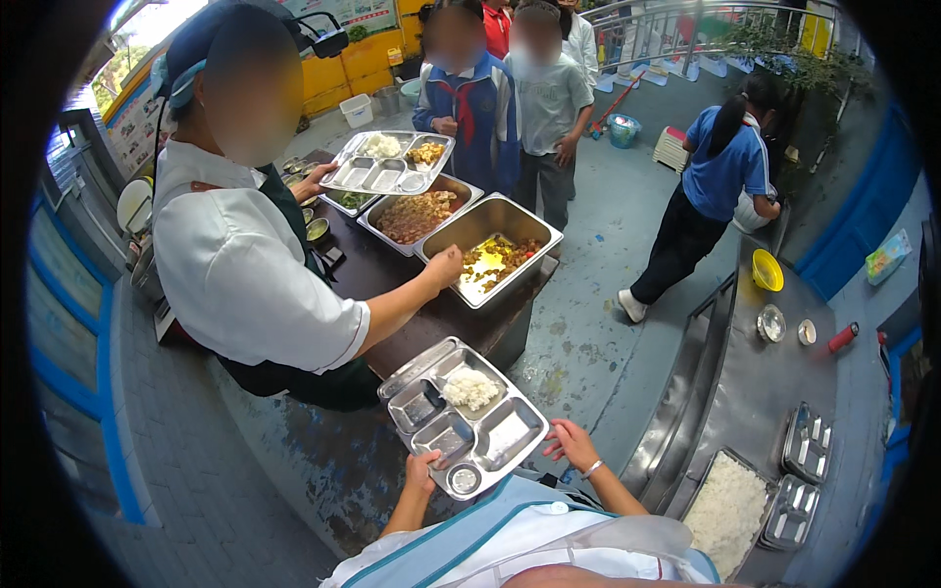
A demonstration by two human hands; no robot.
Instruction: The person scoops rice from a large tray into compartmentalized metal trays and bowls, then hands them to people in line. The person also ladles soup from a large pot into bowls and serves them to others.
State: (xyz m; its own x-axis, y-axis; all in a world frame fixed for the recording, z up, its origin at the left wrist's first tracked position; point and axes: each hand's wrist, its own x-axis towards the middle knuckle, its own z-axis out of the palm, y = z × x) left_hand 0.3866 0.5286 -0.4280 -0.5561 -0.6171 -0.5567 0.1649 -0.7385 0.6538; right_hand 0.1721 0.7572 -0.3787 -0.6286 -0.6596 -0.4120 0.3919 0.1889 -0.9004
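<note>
My left hand (pixel 421 472) grips the near left edge of a stainless steel compartment tray (pixel 512 435), thumb on its rim. A mound of white rice (pixel 470 388) lies in one far section; the other sections show bare metal. At the tray's right edge is my right hand (pixel 575 447), its fingers apart and a bracelet on the wrist; whether a fingertip touches the rim I cannot tell. Beyond the tray, a co-worker's hand (pixel 445 266) reaches over a deep steel food pan (pixel 548 239) with some brownish food and oil in it. The co-worker's other hand (pixel 312 184) holds a similar tray (pixel 358 173) with rice and food.
A dark serving table (pixel 485 334) bears another pan of stewed food (pixel 413 218). Several people stand behind it. On the right, a metal counter (pixel 768 386) carries a large tray of rice (pixel 728 507), stacked compartment trays (pixel 790 511) and a yellow bowl (pixel 767 270).
</note>
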